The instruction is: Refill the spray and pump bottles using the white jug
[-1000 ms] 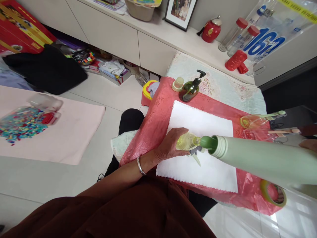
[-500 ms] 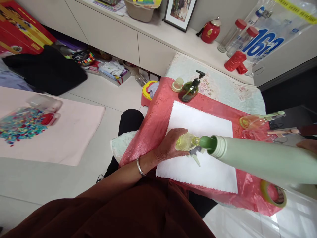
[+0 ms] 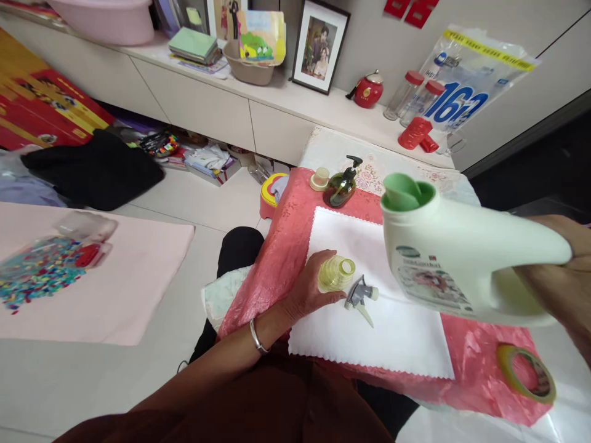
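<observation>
My left hand (image 3: pixel 308 290) is wrapped round a small clear bottle (image 3: pixel 335 274) of yellow liquid that stands open-mouthed on a white cloth (image 3: pixel 369 320). A grey spray-trigger head (image 3: pixel 360 295) lies on the cloth just right of the bottle. My right hand (image 3: pixel 556 286) grips the handle of a large pale-green detergent jug (image 3: pixel 462 258), held up above the cloth with its open green spout (image 3: pixel 405 192) raised and clear of the small bottle.
A red plastic sheet (image 3: pixel 286 246) covers the table under the cloth. At its far edge stand a green pump bottle (image 3: pixel 340 184) and a cream cap (image 3: pixel 319 179). A tape roll (image 3: pixel 526 372) lies near right. A low cabinet with jars runs behind. Floor clutter lies left.
The jug's spout was at the small bottle's mouth; now the jug is tipped back and lifted away to the right. My left hand still holds the small bottle. The camera has tilted up.
</observation>
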A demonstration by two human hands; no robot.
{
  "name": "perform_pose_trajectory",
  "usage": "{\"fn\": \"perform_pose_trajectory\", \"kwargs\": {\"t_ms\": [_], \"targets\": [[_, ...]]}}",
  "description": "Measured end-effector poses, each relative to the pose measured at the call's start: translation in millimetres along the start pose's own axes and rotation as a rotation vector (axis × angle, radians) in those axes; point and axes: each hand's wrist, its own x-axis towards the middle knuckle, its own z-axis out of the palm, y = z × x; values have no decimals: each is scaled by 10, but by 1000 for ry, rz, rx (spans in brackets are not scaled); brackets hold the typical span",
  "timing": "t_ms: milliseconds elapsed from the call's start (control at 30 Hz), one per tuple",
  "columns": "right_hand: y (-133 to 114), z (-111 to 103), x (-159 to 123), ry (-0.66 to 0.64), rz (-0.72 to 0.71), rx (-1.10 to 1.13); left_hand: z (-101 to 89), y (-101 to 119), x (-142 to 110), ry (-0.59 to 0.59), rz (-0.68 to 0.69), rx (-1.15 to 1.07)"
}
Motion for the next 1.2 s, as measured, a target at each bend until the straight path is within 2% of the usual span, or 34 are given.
{"fn": "perform_pose_trajectory", "kwargs": {"t_ms": [67,200,333,500,667,833,1033,1200], "targets": [[-25,156,43,70,21,53,10,-29,-1,13,17,19],[-24,459,167,289,67,295,23,-68,1,38,66,73],[-50,621,264,375,5,435,29,-117,-5,39,49,112],[-70,679,259,345,-42,539,28,-178,-15,65,58,172],[-93,816,171,304,40,557,16,-182,4,67,23,226],[-74,1131,66,286,149,610,18,-166,6,73,6,214],[95,1587,21,250,267,657,14,-169,3,61,36,204],[198,1773,-8,154,327,646,17,-158,2,45,56,183]]}}
